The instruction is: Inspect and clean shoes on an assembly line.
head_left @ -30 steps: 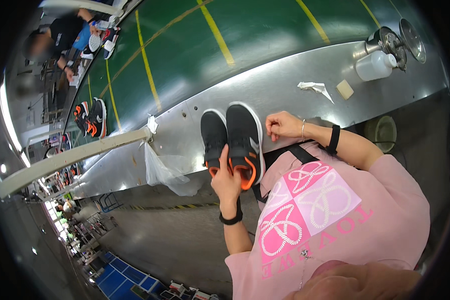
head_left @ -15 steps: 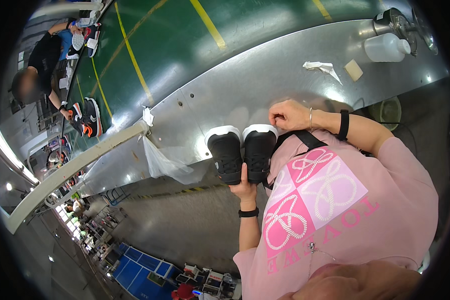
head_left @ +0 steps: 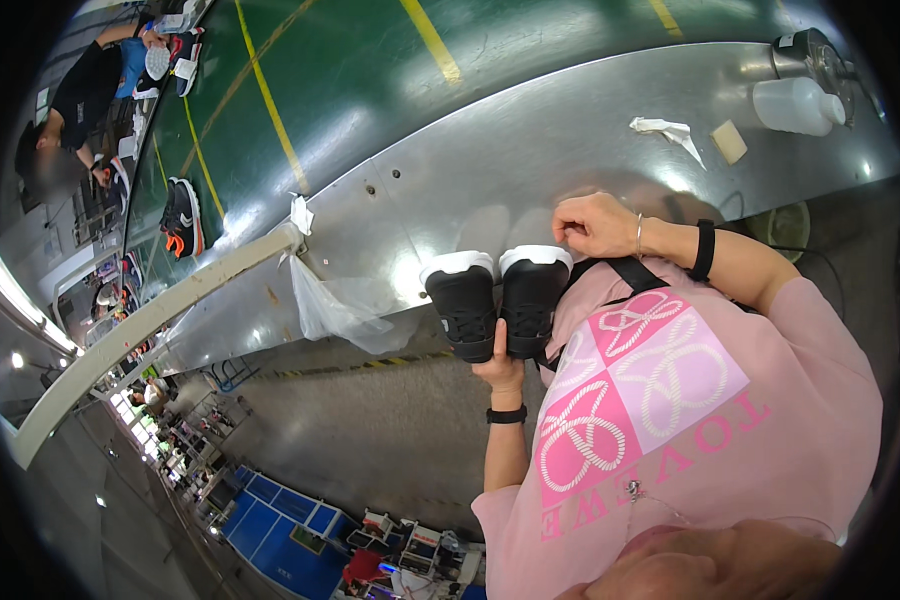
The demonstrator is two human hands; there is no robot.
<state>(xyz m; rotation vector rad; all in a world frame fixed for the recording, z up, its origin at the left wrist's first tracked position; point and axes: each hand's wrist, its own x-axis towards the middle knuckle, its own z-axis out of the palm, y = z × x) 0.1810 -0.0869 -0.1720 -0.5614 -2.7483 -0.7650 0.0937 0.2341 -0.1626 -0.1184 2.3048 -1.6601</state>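
A pair of black shoes with white soles and toe edges is in my left hand (head_left: 500,368), which grips them from the heel end, a finger between the two. The left shoe (head_left: 460,305) and the right shoe (head_left: 532,300) hang side by side off the metal ledge's near edge, white toes towards it. Close to the right shoe's toe, my right hand (head_left: 598,224) has its fingers curled in over the edge. What those fingers hold, if anything, is hidden.
A metal ledge (head_left: 490,185) borders a green conveyor belt (head_left: 340,90). On the ledge are crumpled white paper (head_left: 670,133), a beige block (head_left: 729,142) and a white bottle (head_left: 795,106). A plastic bag (head_left: 335,305) hangs at a curved rail (head_left: 160,325). Across the belt, a co-worker (head_left: 80,105) handles shoes.
My view has shifted slightly; my left hand still grips the shoes and my right stays curled. The co-worker has drawn one shoe off the belt, leaving an orange-and-black shoe there.
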